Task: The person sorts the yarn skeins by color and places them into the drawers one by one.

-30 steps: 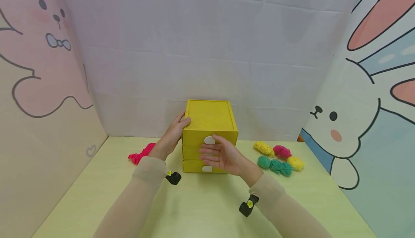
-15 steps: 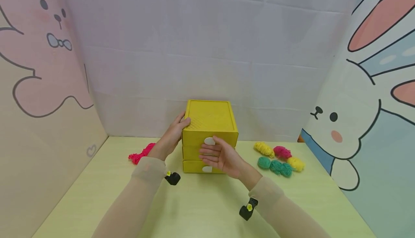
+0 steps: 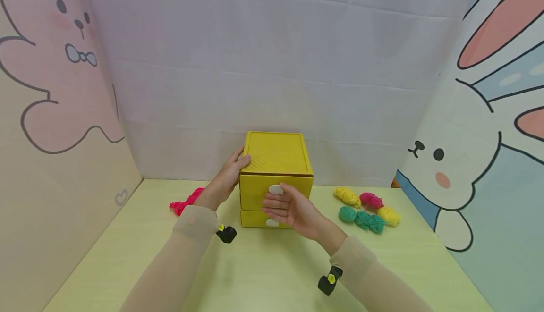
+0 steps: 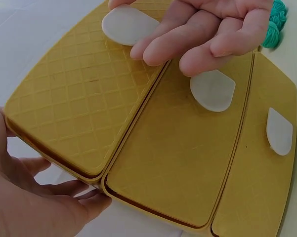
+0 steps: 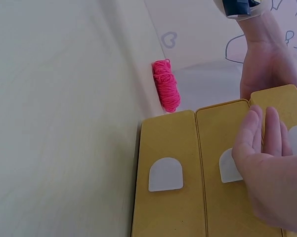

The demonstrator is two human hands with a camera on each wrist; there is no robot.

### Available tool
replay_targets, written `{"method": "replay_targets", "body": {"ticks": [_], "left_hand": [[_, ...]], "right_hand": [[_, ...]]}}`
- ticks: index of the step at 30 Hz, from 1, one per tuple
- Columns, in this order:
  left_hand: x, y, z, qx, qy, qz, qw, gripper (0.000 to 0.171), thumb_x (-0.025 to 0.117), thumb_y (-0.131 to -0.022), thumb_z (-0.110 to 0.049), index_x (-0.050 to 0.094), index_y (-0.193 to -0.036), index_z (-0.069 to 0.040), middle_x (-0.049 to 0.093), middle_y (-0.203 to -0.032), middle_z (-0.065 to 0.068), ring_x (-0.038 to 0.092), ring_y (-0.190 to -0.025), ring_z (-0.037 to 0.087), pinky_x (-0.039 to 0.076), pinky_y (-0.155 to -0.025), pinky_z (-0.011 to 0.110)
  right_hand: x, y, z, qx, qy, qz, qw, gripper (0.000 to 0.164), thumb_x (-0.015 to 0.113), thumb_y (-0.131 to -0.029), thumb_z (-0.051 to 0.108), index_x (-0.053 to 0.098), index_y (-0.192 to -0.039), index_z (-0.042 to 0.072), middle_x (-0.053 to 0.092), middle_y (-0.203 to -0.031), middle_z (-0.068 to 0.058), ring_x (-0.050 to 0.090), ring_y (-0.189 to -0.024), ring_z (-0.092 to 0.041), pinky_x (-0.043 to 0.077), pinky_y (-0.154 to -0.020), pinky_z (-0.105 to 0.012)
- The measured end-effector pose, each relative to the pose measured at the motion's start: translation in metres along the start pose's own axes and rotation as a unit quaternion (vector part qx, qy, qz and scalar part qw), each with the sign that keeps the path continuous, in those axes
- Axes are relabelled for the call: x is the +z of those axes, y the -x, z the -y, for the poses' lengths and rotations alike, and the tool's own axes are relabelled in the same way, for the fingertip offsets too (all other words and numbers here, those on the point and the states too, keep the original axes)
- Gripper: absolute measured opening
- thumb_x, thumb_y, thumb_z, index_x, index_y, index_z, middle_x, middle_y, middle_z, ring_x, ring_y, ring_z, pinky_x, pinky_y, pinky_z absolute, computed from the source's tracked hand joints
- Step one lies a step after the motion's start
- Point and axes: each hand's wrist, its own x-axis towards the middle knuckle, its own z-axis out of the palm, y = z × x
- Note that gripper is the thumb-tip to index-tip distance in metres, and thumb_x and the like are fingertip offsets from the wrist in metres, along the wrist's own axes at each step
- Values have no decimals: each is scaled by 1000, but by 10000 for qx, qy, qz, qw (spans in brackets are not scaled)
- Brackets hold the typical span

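Note:
A yellow box of three stacked drawers (image 3: 278, 151) stands near the back wall, each drawer front bearing a white rounded tab. My left hand (image 3: 224, 181) holds the box's left side, thumb at the top edge and fingers along the side wall. At the top drawer (image 4: 79, 94), my right hand (image 3: 302, 214) pinches the white tab handle (image 4: 127, 24) between thumb and index finger. Its other fingers extend across the front of the middle drawer (image 4: 173, 158). That top drawer juts out slightly, with a thin dark gap under the box's top edge.
Pink-red yarn (image 5: 165, 86) lies left of the box, partly behind my left hand in the head view. To the right sit yellow yarn (image 3: 347, 196), pink yarn (image 3: 371, 200) and several green yarn balls (image 3: 369, 221). Cloth walls (image 3: 276, 66) enclose the table.
The top drawer has slid slightly out toward me, opening a narrow gap at its upper edge. My right hand has come back with it; the left hand keeps its place.

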Motion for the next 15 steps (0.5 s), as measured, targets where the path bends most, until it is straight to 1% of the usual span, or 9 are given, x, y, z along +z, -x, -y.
{"method": "replay_targets", "body": {"ticks": [4, 8, 15], "left_hand": [[-1, -1, 2, -17, 1, 12, 10000, 70, 46, -114, -37, 8, -173, -26, 13, -177, 10, 26, -159, 33, 19, -132, 52], [-2, -3, 4, -18, -17, 39, 10000, 70, 45, -114, -38, 8, -173, -26, 13, -178, 9, 24, -160, 33, 17, -132, 53], [-2, -4, 3, -29, -72, 43, 10000, 72, 46, -114, -38, 8, -173, -26, 10, -178, 8, 22, -161, 33, 16, -132, 54]], "right_hand": [[0, 4, -1, 36, 20, 67, 10000, 76, 47, -111, 53, 47, -154, -10, 63, -146, -23, 69, -125, -27, 53, -111, -38], [1, 8, -2, 89, 7, 111, 9999, 76, 48, -111, 53, 46, -153, -10, 62, -146, -22, 69, -126, -29, 55, -109, -37], [2, 16, -2, 166, -42, 171, 9997, 73, 48, -112, 50, 48, -152, -11, 63, -145, -22, 71, -122, -28, 56, -107, -36]]}}
